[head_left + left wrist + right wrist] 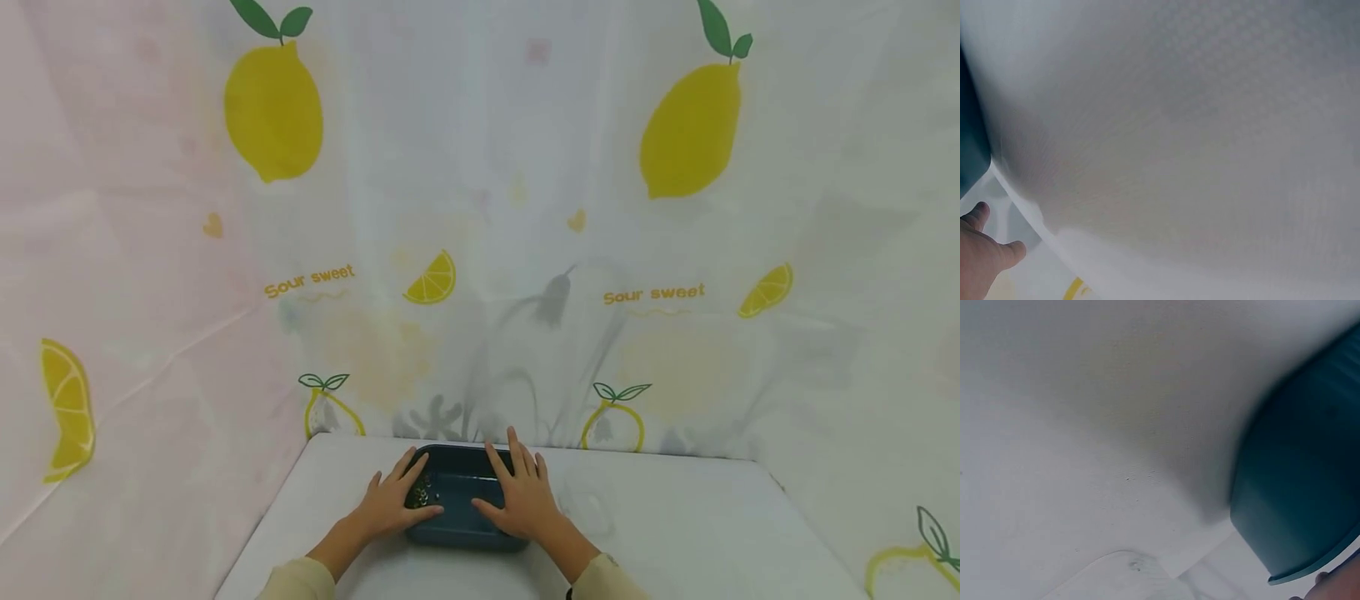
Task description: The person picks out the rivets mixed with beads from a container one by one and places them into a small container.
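Observation:
A dark blue rectangular basin [465, 537] stands on the white table near its far edge. Small gold and dark bits [422, 495] lie at the left inside it, partly covered by my left hand [384, 505]. That hand spreads over the basin's left side, its thumb reaching inward across the opening. Over the right side lies my right hand [527, 502], fingers spread towards the far rim and thumb above the inside. In the right wrist view the basin's teal outer wall [1297, 494] shows, with fingertips [1322, 577] close to its rim.
A clear, see-through object [588, 512] lies on the table [697, 525] just right of my right hand. Behind the table hangs a pale curtain [487, 208] printed with lemons, and it continues along both sides.

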`<action>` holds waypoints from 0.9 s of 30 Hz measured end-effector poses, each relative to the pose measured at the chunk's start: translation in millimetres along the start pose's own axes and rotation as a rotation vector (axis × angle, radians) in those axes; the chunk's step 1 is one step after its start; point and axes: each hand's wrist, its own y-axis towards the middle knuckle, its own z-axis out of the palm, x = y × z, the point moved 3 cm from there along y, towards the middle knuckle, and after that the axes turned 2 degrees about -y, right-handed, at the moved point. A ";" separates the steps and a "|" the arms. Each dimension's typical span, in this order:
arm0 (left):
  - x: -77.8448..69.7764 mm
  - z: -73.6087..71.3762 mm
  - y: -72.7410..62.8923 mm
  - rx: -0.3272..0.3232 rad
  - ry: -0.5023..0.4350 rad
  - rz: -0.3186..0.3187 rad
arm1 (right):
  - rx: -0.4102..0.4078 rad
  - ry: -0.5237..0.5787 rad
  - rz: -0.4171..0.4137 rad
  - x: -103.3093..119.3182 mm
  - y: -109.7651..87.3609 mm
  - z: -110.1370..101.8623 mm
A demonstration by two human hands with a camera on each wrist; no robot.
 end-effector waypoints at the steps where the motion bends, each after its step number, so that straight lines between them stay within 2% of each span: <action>1: -0.3 -0.2 0.3 -0.003 0.003 0.003 | -0.006 -0.003 0.000 0.3 0.9 0.2; 9: -0.1 -1.0 -1.0 0.012 0.037 -0.020 | -0.026 -0.006 -0.051 9.2 7.2 -0.5; 12: -2.0 -1.1 1.0 0.004 0.029 -0.012 | -0.028 -0.009 -0.046 9.9 9.2 0.5; 20: -4.1 -6.1 2.3 0.017 0.051 -0.009 | -0.003 0.036 -0.034 19.3 17.6 4.8; 27: -4.0 -5.4 1.4 0.027 0.086 -0.013 | 0.043 0.028 -0.035 28.8 21.5 5.8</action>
